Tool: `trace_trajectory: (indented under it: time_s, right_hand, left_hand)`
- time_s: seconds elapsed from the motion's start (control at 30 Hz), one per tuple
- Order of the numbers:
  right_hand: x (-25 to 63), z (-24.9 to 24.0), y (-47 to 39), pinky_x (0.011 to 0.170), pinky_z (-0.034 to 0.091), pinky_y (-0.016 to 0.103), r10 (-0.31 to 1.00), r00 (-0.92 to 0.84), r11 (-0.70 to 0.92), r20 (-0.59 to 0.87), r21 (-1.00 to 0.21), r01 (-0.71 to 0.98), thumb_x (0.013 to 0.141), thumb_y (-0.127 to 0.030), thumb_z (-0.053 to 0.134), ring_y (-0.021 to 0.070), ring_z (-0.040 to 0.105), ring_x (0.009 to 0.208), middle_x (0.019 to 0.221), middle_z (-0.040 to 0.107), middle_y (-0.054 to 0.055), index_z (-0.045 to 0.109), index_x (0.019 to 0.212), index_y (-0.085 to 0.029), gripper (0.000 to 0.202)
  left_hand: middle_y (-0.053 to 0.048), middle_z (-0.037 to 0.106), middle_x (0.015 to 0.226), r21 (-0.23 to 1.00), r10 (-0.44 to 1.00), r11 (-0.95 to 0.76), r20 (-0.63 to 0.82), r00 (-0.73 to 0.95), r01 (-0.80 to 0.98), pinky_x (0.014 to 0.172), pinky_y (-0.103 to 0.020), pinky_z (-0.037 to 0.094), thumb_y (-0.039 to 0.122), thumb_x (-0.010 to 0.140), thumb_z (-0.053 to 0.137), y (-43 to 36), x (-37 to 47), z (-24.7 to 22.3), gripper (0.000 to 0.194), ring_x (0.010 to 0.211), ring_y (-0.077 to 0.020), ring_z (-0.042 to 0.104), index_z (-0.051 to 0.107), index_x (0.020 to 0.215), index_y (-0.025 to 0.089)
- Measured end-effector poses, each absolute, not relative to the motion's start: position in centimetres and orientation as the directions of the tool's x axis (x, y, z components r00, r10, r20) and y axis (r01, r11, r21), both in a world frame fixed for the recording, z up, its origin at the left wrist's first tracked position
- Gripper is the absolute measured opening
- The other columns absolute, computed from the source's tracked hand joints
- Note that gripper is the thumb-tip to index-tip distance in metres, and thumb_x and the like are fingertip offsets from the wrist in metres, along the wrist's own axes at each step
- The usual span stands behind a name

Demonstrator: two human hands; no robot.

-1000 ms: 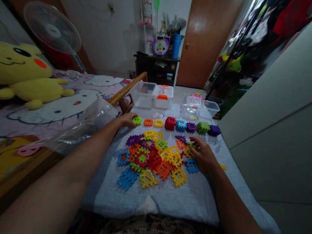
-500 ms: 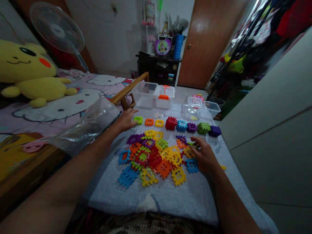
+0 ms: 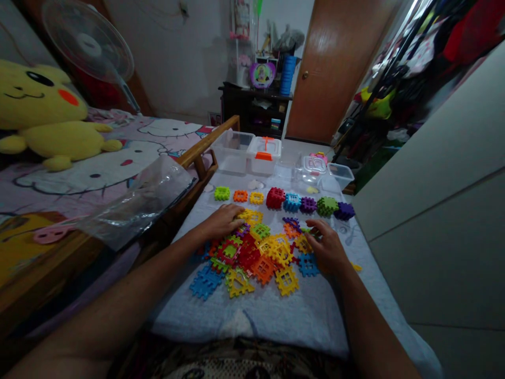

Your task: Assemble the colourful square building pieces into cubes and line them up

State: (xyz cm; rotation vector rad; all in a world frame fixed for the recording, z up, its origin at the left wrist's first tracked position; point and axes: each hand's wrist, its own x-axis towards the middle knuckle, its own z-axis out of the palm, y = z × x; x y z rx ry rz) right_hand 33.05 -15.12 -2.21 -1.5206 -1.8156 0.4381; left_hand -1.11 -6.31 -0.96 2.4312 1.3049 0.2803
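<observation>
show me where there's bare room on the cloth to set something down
Widest: the cloth between the piece pile and the lap. A smaller patch lies between the right hand, the dark purple block and the stray yellow piece. Crowded: the pile, around the left hand, and the block row.

A plain, pale grey wall (image 3: 165, 73) backs the dim room. A brown wooden door (image 3: 327, 68) with a round, brass-coloured knob (image 3: 305, 75) stands beside a low black cabinet (image 3: 233, 108). At left, a pale, round-headed fan (image 3: 90, 45) rises beyond a pink-and-white, cartoon-printed bed (image 3: 98, 176) edged by a brown wooden rail (image 3: 208, 142). Smooth, pale panels (image 3: 442, 221) fill the right side.
</observation>
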Motion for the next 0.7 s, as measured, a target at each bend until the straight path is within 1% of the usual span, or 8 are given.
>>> trace_trajectory:
  time_s: [0.1,0.2,0.33,0.4,0.57,0.7]
  right_hand:
    - [32.9,-2.1,-15.1,0.073,0.055,0.037,0.951,-0.064,0.257,0.303,-0.659,0.707,0.083,-0.028,0.057,0.0198,0.062,0.078,0.099,0.064,0.009,0.065,0.107,-0.018,0.028]
    - [32.7,-1.8,-15.2,0.071,0.055,0.036,0.953,-0.067,0.258,0.295,-0.674,0.692,0.083,-0.028,0.057,0.0191,0.061,0.078,0.098,0.063,0.008,0.065,0.107,-0.019,0.027]
    - [32.5,-1.7,-15.3,0.070,0.055,0.035,0.957,-0.061,0.248,0.283,-0.696,0.674,0.082,-0.027,0.057,0.0188,0.062,0.079,0.098,0.063,0.007,0.065,0.107,-0.019,0.027]
    - [32.5,-1.7,-15.3,0.071,0.054,0.035,0.956,-0.059,0.251,0.288,-0.694,0.674,0.081,-0.026,0.057,0.0189,0.062,0.079,0.097,0.063,0.007,0.065,0.107,-0.019,0.028]
    - [32.5,-1.8,-15.2,0.069,0.053,0.033,0.954,-0.057,0.253,0.294,-0.688,0.680,0.081,-0.025,0.057,0.0185,0.061,0.077,0.096,0.064,0.008,0.065,0.105,-0.019,0.026]
    - [32.6,-2.0,-15.1,0.073,0.053,0.035,0.947,-0.060,0.268,0.315,-0.675,0.688,0.082,-0.026,0.057,0.0191,0.062,0.079,0.096,0.065,0.008,0.066,0.104,-0.018,0.025]
  left_hand:
    - [-0.015,0.062,0.134,0.453,0.826,-0.503,0.003,0.563,0.736,0.109,-0.043,0.040,0.044,0.086,0.055,-6.6,-0.8,-1.0,0.049,0.125,-0.0293,0.056,0.061,0.126,0.016]
    - [-0.013,0.062,0.133,0.507,0.796,-0.525,0.008,0.605,0.684,0.109,-0.041,0.040,0.040,0.084,0.057,-6.8,-0.5,-1.0,0.047,0.125,-0.0278,0.056,0.062,0.125,0.017]
    - [-0.011,0.066,0.125,0.547,0.717,-0.603,0.053,0.695,0.580,0.106,-0.039,0.043,0.034,0.084,0.057,-7.2,0.3,-0.5,0.036,0.118,-0.0252,0.059,0.066,0.116,0.018]
    - [-0.010,0.067,0.122,0.559,0.695,-0.616,0.054,0.717,0.555,0.105,-0.037,0.045,0.030,0.085,0.057,-7.5,0.9,-0.1,0.032,0.115,-0.0236,0.061,0.067,0.113,0.019]
    - [-0.008,0.069,0.118,0.592,0.655,-0.632,0.062,0.753,0.500,0.103,-0.036,0.045,0.020,0.083,0.055,-8.1,2.7,0.2,0.031,0.111,-0.0220,0.063,0.068,0.111,0.020]
    - [-0.006,0.069,0.115,0.660,0.633,-0.612,0.080,0.770,0.434,0.097,-0.033,0.048,0.015,0.082,0.051,-8.4,3.7,0.2,0.032,0.105,-0.0192,0.064,0.068,0.109,0.020]
